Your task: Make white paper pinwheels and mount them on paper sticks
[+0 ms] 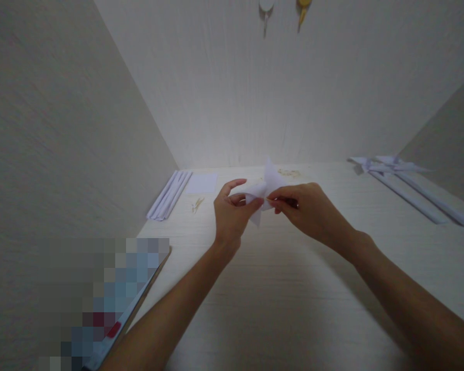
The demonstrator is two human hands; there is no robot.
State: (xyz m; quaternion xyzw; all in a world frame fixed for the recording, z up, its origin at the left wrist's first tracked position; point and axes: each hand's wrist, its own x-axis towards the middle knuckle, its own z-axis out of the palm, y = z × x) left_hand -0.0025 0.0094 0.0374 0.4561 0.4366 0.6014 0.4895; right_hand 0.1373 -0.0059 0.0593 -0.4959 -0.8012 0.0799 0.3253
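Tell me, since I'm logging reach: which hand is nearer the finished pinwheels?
Right. The right hand lies on the same side as the pinwheels; the left hand is farther.

Head-worn view, down over table [278, 309]

You held thin, matt white paper [268, 186], creased and slightly translucent at its edges. The table [278, 288] beneath showed a pale, matt wood-grain laminate, as did the walls [54, 129]. The folded strips [169, 196] at the left were the same smooth white paper.
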